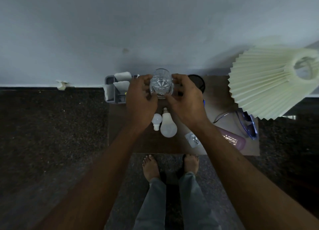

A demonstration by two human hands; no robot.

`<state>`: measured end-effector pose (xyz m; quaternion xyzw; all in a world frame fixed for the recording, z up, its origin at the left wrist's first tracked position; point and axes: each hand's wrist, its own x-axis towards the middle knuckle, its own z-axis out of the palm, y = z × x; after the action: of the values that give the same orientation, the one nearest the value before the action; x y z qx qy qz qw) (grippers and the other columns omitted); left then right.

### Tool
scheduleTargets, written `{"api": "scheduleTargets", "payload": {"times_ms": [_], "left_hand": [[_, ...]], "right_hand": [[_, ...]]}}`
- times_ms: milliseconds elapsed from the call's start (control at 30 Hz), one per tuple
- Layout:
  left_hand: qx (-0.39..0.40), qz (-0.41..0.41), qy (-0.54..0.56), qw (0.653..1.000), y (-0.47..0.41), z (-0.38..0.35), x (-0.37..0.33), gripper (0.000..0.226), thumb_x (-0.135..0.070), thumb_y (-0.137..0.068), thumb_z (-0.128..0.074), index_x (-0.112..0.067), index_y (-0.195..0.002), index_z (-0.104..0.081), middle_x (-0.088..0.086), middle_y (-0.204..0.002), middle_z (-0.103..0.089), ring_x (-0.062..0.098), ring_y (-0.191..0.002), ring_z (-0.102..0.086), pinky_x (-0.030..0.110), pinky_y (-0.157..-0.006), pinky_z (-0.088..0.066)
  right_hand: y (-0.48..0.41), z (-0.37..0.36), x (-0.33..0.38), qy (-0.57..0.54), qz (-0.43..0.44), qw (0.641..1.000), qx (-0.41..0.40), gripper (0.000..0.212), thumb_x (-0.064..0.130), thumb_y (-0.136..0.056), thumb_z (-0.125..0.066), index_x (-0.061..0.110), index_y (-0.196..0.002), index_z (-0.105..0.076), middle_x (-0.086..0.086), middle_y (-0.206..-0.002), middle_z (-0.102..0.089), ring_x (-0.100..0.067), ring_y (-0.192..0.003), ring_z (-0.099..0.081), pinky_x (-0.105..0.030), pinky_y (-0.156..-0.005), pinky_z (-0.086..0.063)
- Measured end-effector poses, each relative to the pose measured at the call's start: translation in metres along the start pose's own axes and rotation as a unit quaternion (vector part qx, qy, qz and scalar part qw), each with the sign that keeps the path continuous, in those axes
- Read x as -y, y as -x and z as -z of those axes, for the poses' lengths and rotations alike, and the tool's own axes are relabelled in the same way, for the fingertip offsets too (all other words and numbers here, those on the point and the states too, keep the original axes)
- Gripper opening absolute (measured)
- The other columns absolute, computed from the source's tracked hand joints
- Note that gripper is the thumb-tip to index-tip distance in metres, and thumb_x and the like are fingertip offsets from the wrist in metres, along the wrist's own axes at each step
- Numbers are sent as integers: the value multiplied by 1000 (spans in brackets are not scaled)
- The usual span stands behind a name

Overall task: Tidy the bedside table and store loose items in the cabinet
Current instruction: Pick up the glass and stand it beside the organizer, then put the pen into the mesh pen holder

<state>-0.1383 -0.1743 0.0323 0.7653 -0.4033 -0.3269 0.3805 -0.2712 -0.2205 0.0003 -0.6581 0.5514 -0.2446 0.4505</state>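
Note:
A clear cut-glass tumbler [161,82] is held above the back of the brown bedside table [219,95]. My left hand [140,100] grips its left side and my right hand [187,100] grips its right side. Below my hands two white light bulbs lie on the tabletop, a small one [156,120] and a larger one [168,126]. A small blister pack [193,138] lies near the front edge. A mauve spectacle case [233,141] and blue-framed glasses [250,126] lie at the right.
A grey organiser [112,90] with folded white papers sits at the table's back left corner. A dark round lid [197,82] lies behind my right hand. A pleated cream lampshade [269,81] overhangs the right side. Dark floor surrounds the table; my bare feet stand before it.

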Motion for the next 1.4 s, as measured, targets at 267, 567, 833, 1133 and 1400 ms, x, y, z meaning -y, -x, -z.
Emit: {"api": "scheduleTargets", "payload": {"times_ms": [267,567,833,1133,1400], "left_hand": [[36,93,65,993,44,-33,-2,27,-1,-94,-63,-10,-119,-67,3,-112,-71,15,-100,-70,29,-87,-58],[104,121,101,982,77,-83,6,21,1,-93,-64,-15,-106,-69,-6,-95,-71,14,-92,-72,32,-85,-59],[144,147,73,976,76,-115,10,17,-3,-93,-64,-6,-108,-72,7,-99,-75,18,-94,-73,33,-85,-61],[100,243,14,965,36,-167,29,22,-9,-88,-66,-27,-75,-65,4,-87,-75,24,-90,-73,41,-86,-61],[90,240,-110,960,23,-190,53,13,-23,-84,-71,-17,-73,-66,-4,-73,-65,21,-81,-66,29,-72,-48]], "right_hand": [[43,22,-12,-49,2,998,-33,50,19,-85,-78,21,-130,-58,21,-114,-61,14,-102,-59,-7,-81,-50],[82,49,-56,-63,-57,993,-88,49,18,-83,-81,30,-125,-60,16,-116,-66,0,-100,-66,-16,-75,-58],[90,66,-85,-97,-128,980,-119,38,19,-82,-81,36,-110,-61,33,-102,-66,1,-84,-69,-14,-68,-57],[61,69,-125,66,-178,979,-77,22,13,-84,-72,14,-106,-65,9,-88,-65,-12,-79,-67,-31,-70,-58],[28,59,-134,162,-179,970,-31,13,4,-89,-59,5,-79,-68,-8,-83,-70,-22,-76,-66,-30,-63,-53]]}}
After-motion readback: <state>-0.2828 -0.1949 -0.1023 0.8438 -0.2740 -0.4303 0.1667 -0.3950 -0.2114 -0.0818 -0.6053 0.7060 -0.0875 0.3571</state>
